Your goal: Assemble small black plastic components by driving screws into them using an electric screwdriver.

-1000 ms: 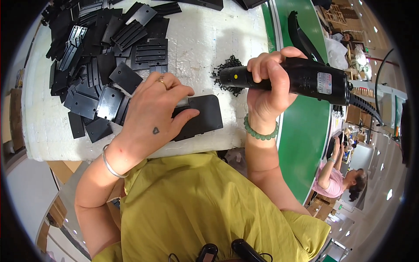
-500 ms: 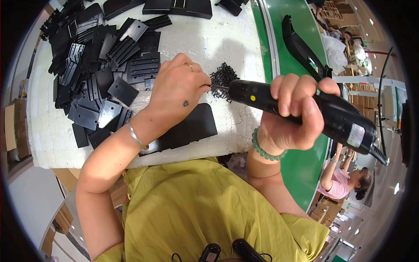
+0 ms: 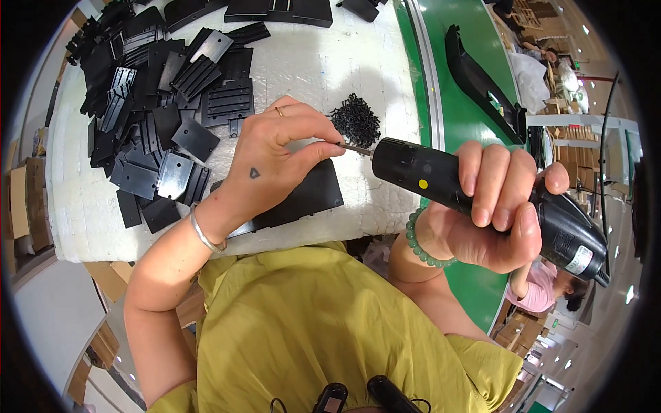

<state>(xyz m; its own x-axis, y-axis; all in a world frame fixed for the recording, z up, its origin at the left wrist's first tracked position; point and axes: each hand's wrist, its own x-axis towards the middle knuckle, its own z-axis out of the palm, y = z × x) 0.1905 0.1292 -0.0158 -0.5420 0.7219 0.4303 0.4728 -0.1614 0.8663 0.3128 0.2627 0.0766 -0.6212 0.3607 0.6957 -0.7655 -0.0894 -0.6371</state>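
White worktop (image 3: 296, 69): heap of black plates (image 3: 166, 124), left; small black screws (image 3: 356, 120), right. Right hand (image 3: 502, 206): grip clamps black electric screwdriver (image 3: 413, 168) near the screws. Left hand (image 3: 275, 151): grip pinches tip of its bit (image 3: 358, 149).

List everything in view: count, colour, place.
Electric screwdriver: one, black, right of centre
Screws: many, black, heaped upper centre
Large plate: one, black, centre
Small plates: many, black, upper left
Larger parts: several, black, far edge
Curved part: one, black, right
Work surface: one, white, centre
Tabletop: one, green, right
Bag: one, white, right
Boxes: several, brown, both sides
Co-workers: at least two, one in pink, right
Top: one, olive, bottom
Left hand: one, at the bit
Right hand: one, on the screwdriver
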